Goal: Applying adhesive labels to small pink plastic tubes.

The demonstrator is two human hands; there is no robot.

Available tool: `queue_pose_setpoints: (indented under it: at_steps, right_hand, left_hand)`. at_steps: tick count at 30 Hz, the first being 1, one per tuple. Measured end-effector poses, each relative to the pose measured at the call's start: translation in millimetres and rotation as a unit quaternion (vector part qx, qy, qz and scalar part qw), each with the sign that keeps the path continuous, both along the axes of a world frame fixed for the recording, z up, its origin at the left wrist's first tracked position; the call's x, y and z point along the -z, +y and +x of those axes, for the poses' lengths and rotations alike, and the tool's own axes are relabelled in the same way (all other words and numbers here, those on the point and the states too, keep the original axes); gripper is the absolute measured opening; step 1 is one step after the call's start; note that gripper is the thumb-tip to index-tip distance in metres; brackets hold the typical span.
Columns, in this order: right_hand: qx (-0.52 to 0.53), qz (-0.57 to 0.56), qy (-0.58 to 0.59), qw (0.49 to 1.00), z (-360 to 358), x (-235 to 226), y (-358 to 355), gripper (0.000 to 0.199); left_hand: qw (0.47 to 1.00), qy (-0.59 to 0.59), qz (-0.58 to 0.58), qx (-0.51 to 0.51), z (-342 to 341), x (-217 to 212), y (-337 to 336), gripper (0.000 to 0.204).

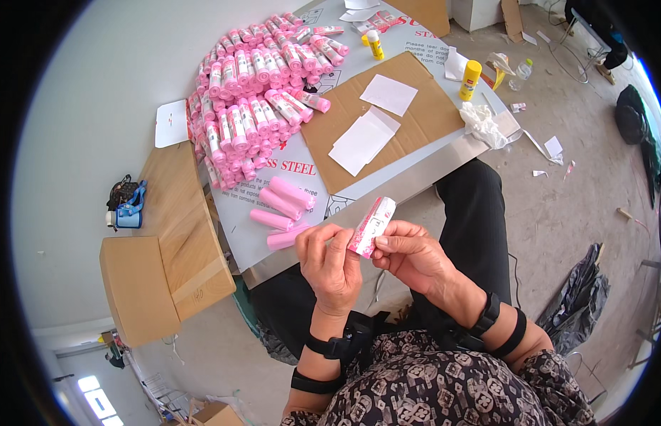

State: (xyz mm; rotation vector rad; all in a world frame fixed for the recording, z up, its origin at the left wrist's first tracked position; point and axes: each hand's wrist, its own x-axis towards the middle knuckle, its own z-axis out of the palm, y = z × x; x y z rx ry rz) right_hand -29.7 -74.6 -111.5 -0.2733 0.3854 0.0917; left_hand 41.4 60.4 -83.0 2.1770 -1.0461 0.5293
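Note:
In front of my lap, both hands hold a small roll (374, 226) wrapped in a white label with pink print. My left hand (329, 268) is closed, its fingertips against the roll's lower left side. The thumb and fingers of my right hand (418, 261) pinch the roll from the right. Just beyond my left hand, several bare pink rolls (280, 204) lie on the table. Farther back is a big heap of labelled pink rolls (256, 85). White paper slips (364, 140) rest on a flat cardboard sheet (327, 160) to the right of the heap.
A yellow glue stick (469, 79) stands at the table's right side, a second glue stick (374, 45) farther back. Crumpled white plastic (481, 126) sits at the right edge. At left are a wooden board (177, 213) and a cardboard box (137, 287). Black plastic (575, 295) lies on the floor.

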Motion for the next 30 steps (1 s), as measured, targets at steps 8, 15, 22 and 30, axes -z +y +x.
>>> queue_pose_setpoints:
  at_steps: [8,15,22,30]
  right_hand:
    - [0.011,0.025,-0.015,1.0,-0.9,2.5,1.6,0.003]
    - [0.034,0.009,-0.002,0.999,0.2,-0.8,-0.5,0.002]
    - [0.038,-0.118,-0.025,0.992,2.4,-6.4,1.4,0.003]
    - [0.107,-0.543,-0.033,0.833,-7.2,-27.8,7.7,0.006]
  left_hand:
    - [0.998,0.05,-0.027,0.015,-2.1,3.5,-2.0,0.018]
    - [0.979,0.167,-0.101,-0.058,-17.2,-13.8,9.4,0.012]
    - [0.593,0.679,-0.433,0.012,-23.1,-25.3,-5.4,0.014]
    - [0.691,0.56,-0.454,-0.046,-26.7,-16.4,-11.8,0.007]
